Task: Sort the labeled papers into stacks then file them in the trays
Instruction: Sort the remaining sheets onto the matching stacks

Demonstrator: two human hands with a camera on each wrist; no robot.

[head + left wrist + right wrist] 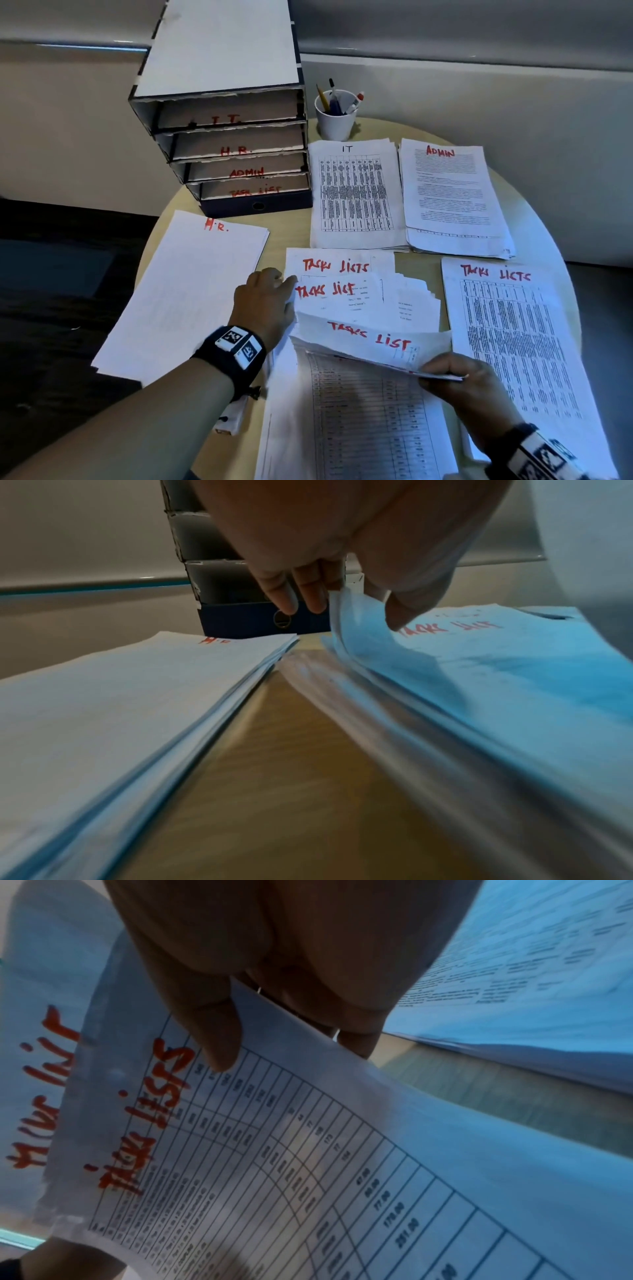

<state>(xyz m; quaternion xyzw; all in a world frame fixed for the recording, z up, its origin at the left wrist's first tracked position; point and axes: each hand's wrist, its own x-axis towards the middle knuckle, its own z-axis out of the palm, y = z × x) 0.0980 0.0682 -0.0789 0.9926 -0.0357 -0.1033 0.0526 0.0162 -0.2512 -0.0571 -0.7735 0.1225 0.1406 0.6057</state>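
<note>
Several sheets marked "TASKS LIST" in red lie fanned in the middle of the round table (421, 255). My left hand (267, 294) pinches the left edge of the fanned task-list sheets (339, 291), thumb on top (404, 607). My right hand (459, 380) holds the lifted, curled task-list bundle (370, 339) at its right corner; in the right wrist view the thumb (212, 1031) presses its gridded page (274, 1150). Sorted stacks lie around: H.R. (185, 294), IT (356, 195), ADMIN (452, 195) and another task list (513, 342).
A grey cardboard tray tower (233, 147) stands at the back left, with trays labelled I.T., H.R., ADMIN and TASK LIST. A white cup of pens (335, 113) stands behind the IT stack. A low wall runs behind the table.
</note>
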